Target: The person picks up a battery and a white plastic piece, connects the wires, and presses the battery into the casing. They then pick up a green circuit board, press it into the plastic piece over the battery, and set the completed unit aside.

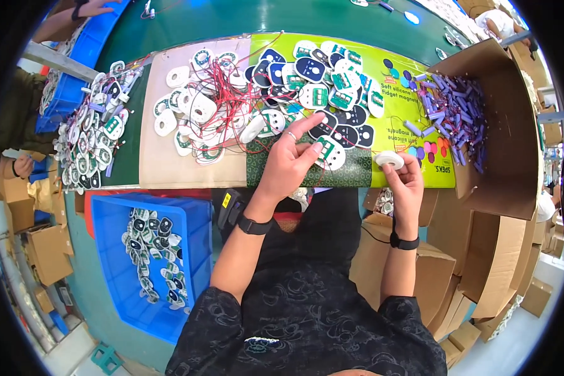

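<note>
Thumb and fingers of my right hand [406, 178] pinch a round white plastic disc [390, 159] above the front edge of the table. My left hand [291, 160] reaches over the parts with its index finger stretched out and the thumb apart. Its thumb tip overlaps the edge of a white rounded piece with a green circuit board [332, 155]; whether it presses on it I cannot tell. Just beyond lie several dark face-shaped pieces [346, 136]. A tangle of red wires [229, 100] runs among white discs [202, 108] to the left.
A cardboard box [504, 125] on its side holds many purple cylindrical cells [454, 116]. More wired assemblies are heaped at the table's left [97, 135]. Below stands a blue bin [197, 232] with finished-looking pieces inside. A green surface [219, 19] runs along the far side. Other people work nearby.
</note>
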Motion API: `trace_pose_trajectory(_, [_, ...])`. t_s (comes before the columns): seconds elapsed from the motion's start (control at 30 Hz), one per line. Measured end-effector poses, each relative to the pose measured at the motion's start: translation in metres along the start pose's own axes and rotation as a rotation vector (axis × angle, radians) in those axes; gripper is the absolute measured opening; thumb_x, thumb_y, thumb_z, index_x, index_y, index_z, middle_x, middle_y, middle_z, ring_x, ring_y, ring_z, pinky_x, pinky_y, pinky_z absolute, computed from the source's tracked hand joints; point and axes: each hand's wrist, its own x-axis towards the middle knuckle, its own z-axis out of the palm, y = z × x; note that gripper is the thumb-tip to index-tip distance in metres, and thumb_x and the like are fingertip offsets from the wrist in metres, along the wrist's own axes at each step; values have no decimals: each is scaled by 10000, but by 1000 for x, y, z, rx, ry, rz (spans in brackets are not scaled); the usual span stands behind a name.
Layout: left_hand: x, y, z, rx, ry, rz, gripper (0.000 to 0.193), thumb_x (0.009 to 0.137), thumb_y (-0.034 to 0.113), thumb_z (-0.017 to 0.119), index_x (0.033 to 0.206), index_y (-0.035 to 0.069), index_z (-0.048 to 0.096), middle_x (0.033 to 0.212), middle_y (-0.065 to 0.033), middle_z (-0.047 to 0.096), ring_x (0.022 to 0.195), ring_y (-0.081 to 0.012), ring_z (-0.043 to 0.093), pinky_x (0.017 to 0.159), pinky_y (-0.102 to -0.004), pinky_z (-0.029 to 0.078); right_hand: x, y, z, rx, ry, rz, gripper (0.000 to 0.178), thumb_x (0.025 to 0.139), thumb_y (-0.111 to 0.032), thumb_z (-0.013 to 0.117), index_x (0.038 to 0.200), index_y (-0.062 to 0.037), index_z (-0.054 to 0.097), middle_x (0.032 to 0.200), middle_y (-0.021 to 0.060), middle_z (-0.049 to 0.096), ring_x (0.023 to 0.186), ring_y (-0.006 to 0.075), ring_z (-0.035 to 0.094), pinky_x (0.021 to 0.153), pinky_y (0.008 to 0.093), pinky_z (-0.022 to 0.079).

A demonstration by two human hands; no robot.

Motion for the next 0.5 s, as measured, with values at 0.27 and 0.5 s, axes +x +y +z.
trace_pose_trajectory(0.27, [-1, 8, 1, -63, -38, -67, 514, 970, -60, 542, 1472, -44, 430, 1479, -110, 499, 1027, -98, 641, 909, -253, 522, 10, -36, 44, -780, 119, -455, 430, 858, 27, 654, 1279, -41, 591, 1324, 120, 615, 1173, 271, 592, 1031, 387, 437])
trace_pose_trajectory(0.5, [0, -5, 2, -82, 9, 42, 488, 975, -46, 576, 1450, 6, 476, 1404, -61, 505, 944, -63, 628, 828, -241, 523, 66, -60, 142, -740, -195, -477, 174, 879, -97, 668, 1035, -30, 708, 967, 135, 723, 1002, 309, 659, 919, 386, 496])
